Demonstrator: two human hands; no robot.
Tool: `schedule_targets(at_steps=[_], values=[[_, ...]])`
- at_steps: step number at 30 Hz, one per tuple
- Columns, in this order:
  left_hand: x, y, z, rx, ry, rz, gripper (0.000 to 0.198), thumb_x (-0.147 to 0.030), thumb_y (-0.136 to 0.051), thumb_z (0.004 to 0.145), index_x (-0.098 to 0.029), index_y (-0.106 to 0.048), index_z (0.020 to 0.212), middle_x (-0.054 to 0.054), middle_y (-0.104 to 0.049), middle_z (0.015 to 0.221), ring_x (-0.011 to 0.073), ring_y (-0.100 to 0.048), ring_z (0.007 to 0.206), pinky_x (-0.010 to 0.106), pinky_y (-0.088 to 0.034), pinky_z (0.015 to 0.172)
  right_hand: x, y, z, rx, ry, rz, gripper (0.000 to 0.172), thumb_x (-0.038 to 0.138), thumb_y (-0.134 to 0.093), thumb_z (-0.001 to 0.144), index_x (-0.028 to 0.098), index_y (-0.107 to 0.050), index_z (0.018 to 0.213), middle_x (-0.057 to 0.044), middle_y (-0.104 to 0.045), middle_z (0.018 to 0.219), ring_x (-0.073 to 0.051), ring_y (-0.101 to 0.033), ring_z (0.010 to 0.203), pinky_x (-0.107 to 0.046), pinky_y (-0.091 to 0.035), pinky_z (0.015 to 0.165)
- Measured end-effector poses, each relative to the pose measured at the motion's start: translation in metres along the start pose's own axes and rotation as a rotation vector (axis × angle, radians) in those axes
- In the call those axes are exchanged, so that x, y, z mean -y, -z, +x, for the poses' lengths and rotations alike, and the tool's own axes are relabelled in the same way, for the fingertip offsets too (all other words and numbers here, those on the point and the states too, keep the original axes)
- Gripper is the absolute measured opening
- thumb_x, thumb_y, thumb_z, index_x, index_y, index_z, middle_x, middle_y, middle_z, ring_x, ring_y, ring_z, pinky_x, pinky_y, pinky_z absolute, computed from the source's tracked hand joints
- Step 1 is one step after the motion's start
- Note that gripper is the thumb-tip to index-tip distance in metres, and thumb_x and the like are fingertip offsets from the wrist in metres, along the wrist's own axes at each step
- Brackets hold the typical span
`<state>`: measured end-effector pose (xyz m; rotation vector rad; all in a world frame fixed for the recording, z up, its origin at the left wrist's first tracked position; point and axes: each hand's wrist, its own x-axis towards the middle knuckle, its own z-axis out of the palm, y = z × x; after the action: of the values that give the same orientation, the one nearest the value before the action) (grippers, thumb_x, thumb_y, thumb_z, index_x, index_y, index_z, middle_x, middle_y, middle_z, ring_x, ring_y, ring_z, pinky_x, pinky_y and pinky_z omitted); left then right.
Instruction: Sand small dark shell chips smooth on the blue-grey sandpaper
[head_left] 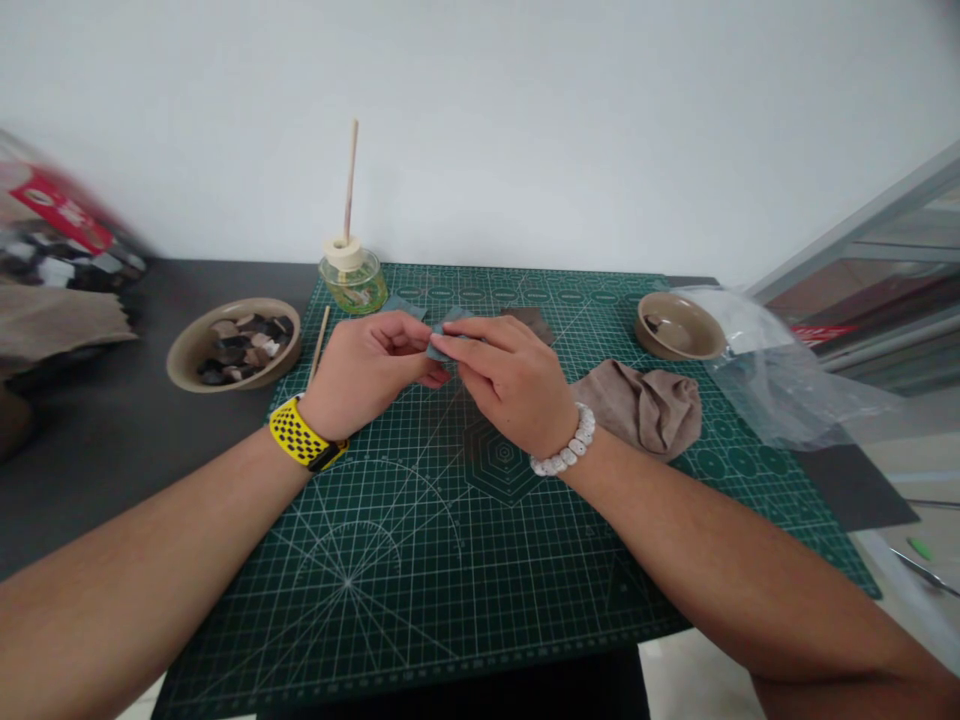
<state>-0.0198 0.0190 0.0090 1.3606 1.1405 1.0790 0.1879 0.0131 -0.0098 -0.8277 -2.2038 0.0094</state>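
Small flat blue-grey sheet piece point(437, 343) was up between both hands, above the green gridded cutting mat point(375, 620), toward the far edge of the dark-grey surface point(142, 450). Left hand point(371, 365): grip closed, thumb and fingers pinching the piece's left side. Right hand point(517, 375): grip closed too, fingers pressed on it from the right. Visible part slanted, near-left to far-right; fingers hid the rest, so full long axis couldn't be told. Beyond the hands lay a flat brown square point(536, 322). Crumpled taupe cloth point(660, 415) sat right of the right hand; round tan chip-filled bowl point(184, 370) stood left.
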Motion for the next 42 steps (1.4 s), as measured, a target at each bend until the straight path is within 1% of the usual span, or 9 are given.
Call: schedule_targets(at_steps=[5,9,14,17,21,26,30,37,42], values=[[0.0011,0.0009,0.0000,0.009,-0.005,0.009,0.017,-0.014,-0.080,0.062,-0.023,-0.076,0.077,-0.001,-0.081,0.070,0.0190,-0.080,0.063,0.028,-0.070,0.066,0.0000,0.0009,0.0011,0.064,-0.036,0.031,0.037,0.014,-0.058,0.110,0.024,-0.084,0.135,-0.010,-0.084,0.139,-0.024,-0.078,0.127,-0.047,-0.061,0.115],[0.0031,0.0021,0.0014,0.021,-0.005,-0.020,0.017,-0.015,-0.077,0.062,-0.022,-0.076,0.077,0.000,-0.081,0.068,0.0180,-0.079,0.061,0.026,-0.069,0.064,0.0004,-0.0013,0.0018,0.061,-0.010,0.034,0.036,0.017,-0.059,0.111,0.018,-0.083,0.137,-0.013,-0.084,0.141,-0.024,-0.078,0.128,-0.045,-0.061,0.116],[0.0051,0.0029,0.0025,0.022,-0.014,-0.043,0.018,-0.014,-0.081,0.062,-0.023,-0.076,0.077,-0.002,-0.079,0.066,0.0161,-0.077,0.056,0.023,-0.067,0.061,0.0000,-0.0043,0.0026,0.053,-0.002,0.019,0.037,0.014,-0.057,0.111,0.016,-0.084,0.135,-0.013,-0.085,0.138,-0.023,-0.079,0.127,-0.043,-0.061,0.116],[0.0056,0.0030,0.0023,0.024,-0.016,-0.031,0.017,-0.017,-0.086,0.066,-0.023,-0.076,0.079,0.000,-0.080,0.067,0.0173,-0.078,0.058,0.023,-0.067,0.061,-0.0011,-0.0029,0.0029,0.054,-0.025,0.010,0.036,0.015,-0.057,0.110,0.016,-0.085,0.134,-0.013,-0.086,0.137,-0.023,-0.080,0.125,-0.043,-0.061,0.115],[0.0066,0.0033,0.0023,0.019,-0.021,-0.002,0.019,-0.025,-0.091,0.071,-0.023,-0.076,0.083,0.002,-0.081,0.068,0.0194,-0.080,0.060,0.025,-0.067,0.061,-0.0013,0.0000,0.0035,0.065,-0.110,-0.008,0.036,0.015,-0.060,0.109,0.021,-0.086,0.133,-0.011,-0.086,0.137,-0.024,-0.079,0.124,-0.044,-0.061,0.114],[0.0060,0.0022,0.0022,0.033,-0.016,-0.002,0.023,-0.030,-0.093,0.071,-0.021,-0.074,0.082,0.002,-0.080,0.067,0.0193,-0.080,0.060,0.025,-0.067,0.059,-0.0005,0.0013,0.0033,0.051,-0.103,0.000,0.041,0.013,-0.055,0.111,0.022,-0.085,0.138,-0.010,-0.086,0.138,-0.023,-0.080,0.122,-0.043,-0.062,0.113],[0.0042,0.0006,0.0018,0.033,-0.020,-0.012,0.020,-0.027,-0.090,0.070,-0.022,-0.073,0.079,0.001,-0.080,0.066,0.0189,-0.081,0.061,0.025,-0.067,0.061,-0.0009,0.0010,0.0031,0.090,-0.089,0.012,0.042,0.013,-0.053,0.113,0.024,-0.082,0.141,-0.009,-0.084,0.143,-0.023,-0.080,0.124,-0.043,-0.062,0.112],[0.0048,-0.0012,0.0026,0.000,-0.002,-0.047,0.016,-0.020,-0.084,0.066,-0.021,-0.073,0.078,0.000,-0.080,0.067,0.0175,-0.081,0.061,0.023,-0.068,0.062,-0.0016,-0.0009,0.0028,0.084,-0.020,0.031,0.040,0.020,-0.052,0.115,0.016,-0.080,0.143,-0.015,-0.082,0.146,-0.026,-0.079,0.130,-0.048,-0.061,0.116],[0.0044,-0.0007,0.0011,0.000,-0.007,-0.060,0.019,-0.020,-0.086,0.070,-0.021,-0.069,0.079,0.000,-0.079,0.067,0.0186,-0.080,0.061,0.026,-0.068,0.062,-0.0017,0.0000,0.0038,0.110,-0.072,0.006,0.042,0.017,-0.052,0.113,0.022,-0.081,0.142,-0.013,-0.082,0.146,-0.026,-0.079,0.129,-0.049,-0.062,0.116]])
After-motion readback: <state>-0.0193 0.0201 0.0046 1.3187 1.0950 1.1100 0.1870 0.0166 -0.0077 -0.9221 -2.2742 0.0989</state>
